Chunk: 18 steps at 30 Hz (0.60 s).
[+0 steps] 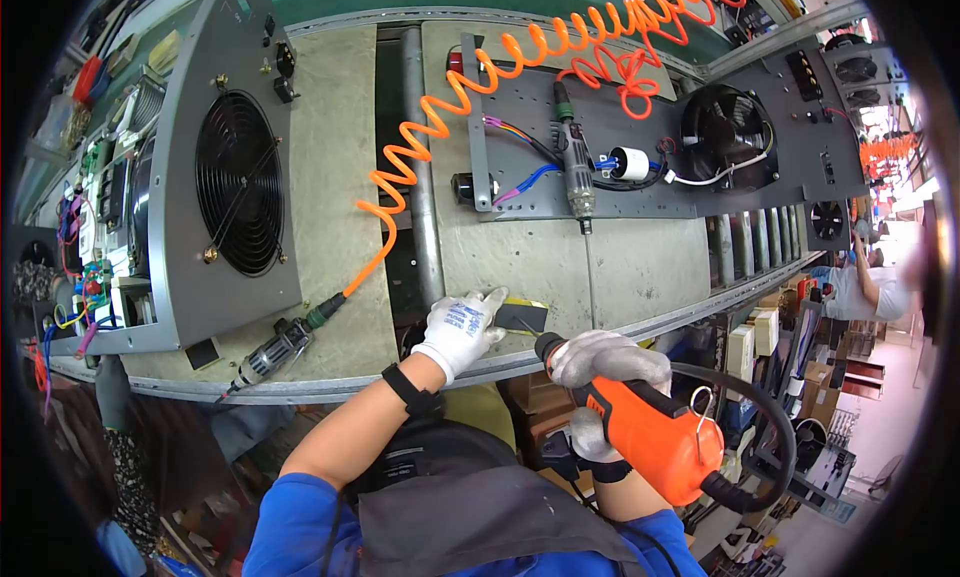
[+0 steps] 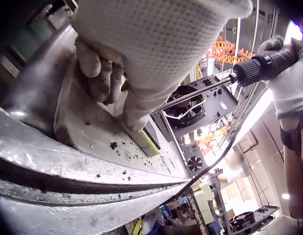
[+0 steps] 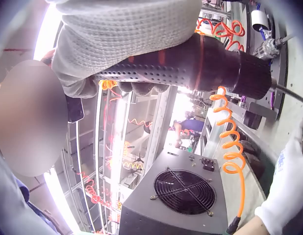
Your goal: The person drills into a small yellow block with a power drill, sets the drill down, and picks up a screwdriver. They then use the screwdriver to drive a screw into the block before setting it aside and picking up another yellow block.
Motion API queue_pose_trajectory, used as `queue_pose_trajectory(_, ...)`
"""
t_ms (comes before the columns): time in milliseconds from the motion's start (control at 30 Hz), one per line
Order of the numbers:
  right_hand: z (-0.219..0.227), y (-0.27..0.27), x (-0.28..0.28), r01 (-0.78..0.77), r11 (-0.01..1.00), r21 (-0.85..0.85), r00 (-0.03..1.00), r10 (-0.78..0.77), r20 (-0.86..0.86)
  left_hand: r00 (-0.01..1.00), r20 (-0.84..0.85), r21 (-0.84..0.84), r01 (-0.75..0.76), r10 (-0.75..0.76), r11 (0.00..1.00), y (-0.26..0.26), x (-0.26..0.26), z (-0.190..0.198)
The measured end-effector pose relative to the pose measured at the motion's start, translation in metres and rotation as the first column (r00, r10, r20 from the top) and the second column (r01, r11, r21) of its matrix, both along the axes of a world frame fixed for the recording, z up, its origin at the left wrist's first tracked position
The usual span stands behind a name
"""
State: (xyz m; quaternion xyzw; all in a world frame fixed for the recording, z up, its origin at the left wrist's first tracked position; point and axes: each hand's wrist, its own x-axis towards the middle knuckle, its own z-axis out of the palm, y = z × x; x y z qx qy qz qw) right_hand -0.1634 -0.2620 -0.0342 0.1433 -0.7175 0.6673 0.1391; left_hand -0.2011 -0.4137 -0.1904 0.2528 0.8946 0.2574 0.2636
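Note:
My gloved left hand (image 1: 462,329) is at the bench's front edge, thumb and finger around the left end of a small dark flat block (image 1: 522,317) with yellow edges. In the left wrist view a fingertip presses on this yellow-edged block (image 2: 147,139), other fingers curled beside it. My gloved right hand (image 1: 612,362) grips an orange corded power drill (image 1: 655,437) behind its black chuck (image 3: 252,73). The long thin bit (image 2: 190,94) points leftward at the block, its tip close over it and near the left fingers.
A grey cabinet with a fan grille (image 1: 240,182) stands left. Behind lies a dark panel (image 1: 520,97) with wiring and a fan (image 1: 727,137). One inline screwdriver (image 1: 575,167) hangs over the panel; another (image 1: 275,355) lies near the front edge, on an orange coiled hose (image 1: 400,162).

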Motion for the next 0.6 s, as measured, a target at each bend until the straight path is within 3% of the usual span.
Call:
queue_pose_trajectory(200, -0.003, 0.005, -0.005, 0.057, 0.998, -0.031, 0.998, -0.056, 0.017, 1.000, 0.003, 0.018, -0.008, 0.008, 1.000, 0.000, 0.001, -0.004)
queue_pose_trajectory(267, -0.002, 0.016, -0.002, -0.035, 0.996, -0.082, 0.987, 0.047, 0.152, 1.000, 0.010, 0.016, -0.002, 0.002, 1.000, 0.001, 0.000, -0.004)
queue_pose_trajectory(367, -0.003, 0.009, -0.003, 0.043, 0.985, -0.169, 0.982, -0.011, 0.188, 1.000, 0.020, 0.017, -0.007, 0.007, 1.000, 0.000, 0.000, -0.004)
queue_pose_trajectory(467, -0.019, 0.005, -0.009, 0.069, 0.997, -0.034, 0.997, -0.068, 0.048, 0.999, 0.038, 0.015, -0.013, 0.013, 1.000, 0.001, -0.002, 0.001)
queue_pose_trajectory(600, -0.022, 0.007, -0.012, 0.105, 0.992, -0.064, 0.992, -0.100, 0.080, 0.999, 0.049, -0.014, -0.002, 0.003, 1.000, 0.001, 0.000, 0.000)
